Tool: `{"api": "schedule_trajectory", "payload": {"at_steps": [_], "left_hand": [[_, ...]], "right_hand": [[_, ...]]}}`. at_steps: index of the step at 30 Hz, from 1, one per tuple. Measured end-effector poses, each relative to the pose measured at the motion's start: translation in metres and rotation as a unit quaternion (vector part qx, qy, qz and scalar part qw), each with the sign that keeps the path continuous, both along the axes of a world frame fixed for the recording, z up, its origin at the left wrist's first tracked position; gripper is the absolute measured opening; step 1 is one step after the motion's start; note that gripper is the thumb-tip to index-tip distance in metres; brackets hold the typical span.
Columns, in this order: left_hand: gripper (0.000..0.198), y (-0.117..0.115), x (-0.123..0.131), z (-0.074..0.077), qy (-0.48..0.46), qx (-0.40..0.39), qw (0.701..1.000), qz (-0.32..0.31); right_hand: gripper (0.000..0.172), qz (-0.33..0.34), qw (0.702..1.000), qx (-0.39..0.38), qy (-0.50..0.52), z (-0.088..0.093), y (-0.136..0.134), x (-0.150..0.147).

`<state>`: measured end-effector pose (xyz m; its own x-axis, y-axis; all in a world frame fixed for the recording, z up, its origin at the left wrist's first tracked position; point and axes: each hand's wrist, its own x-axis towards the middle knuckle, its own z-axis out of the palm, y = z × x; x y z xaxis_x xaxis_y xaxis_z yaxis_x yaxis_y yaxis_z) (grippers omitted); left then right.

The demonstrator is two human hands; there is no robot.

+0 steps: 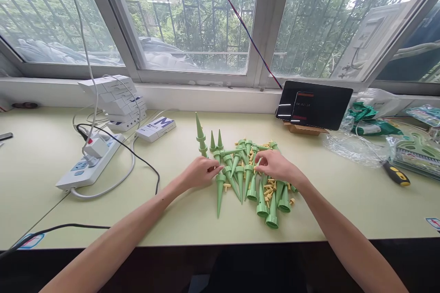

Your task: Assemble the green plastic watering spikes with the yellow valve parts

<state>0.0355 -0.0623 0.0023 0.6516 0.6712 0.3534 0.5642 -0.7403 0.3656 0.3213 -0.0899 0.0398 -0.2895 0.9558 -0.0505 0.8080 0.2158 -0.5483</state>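
Note:
A heap of green plastic cone spikes (245,178) lies on the pale table (192,219), mixed with several small yellow pieces (268,189). Three spikes (200,136) stand upright at the heap's left back. My left hand (199,173) rests at the heap's left edge, fingers curled onto a spike. My right hand (277,165) sits on top of the heap, fingers pinched together among spikes and yellow pieces; what they hold is hidden.
A white power strip (90,164) with cables lies left, stacked white boxes (113,100) behind it. A dark tablet (314,104) leans at the back right. Plastic bags (360,146), green packaging and a yellow-handled screwdriver (396,174) lie right.

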Motion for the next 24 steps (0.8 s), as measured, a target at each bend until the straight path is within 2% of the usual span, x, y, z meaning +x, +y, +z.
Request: {"api": "schedule_trajectory", "payload": {"at_steps": [9, 17, 24], "left_hand": [[0.041, 0.000, 0.001, 0.001, -0.006, 0.005, 1.000, -0.002], [0.040, -0.001, 0.001, 0.001, 0.001, 0.008, 1.000, 0.000], [0.041, -0.001, 0.001, 0.002, 0.000, 0.007, 1.000, 0.000]], "right_hand": [[0.008, 0.028, 0.999, 0.027, 0.001, -0.007, -0.004, -0.006], [0.008, 0.056, 0.996, 0.051, 0.048, -0.010, -0.007, -0.003], [0.015, 0.074, 0.993, 0.084, 0.045, -0.015, -0.009, 0.000]]}}
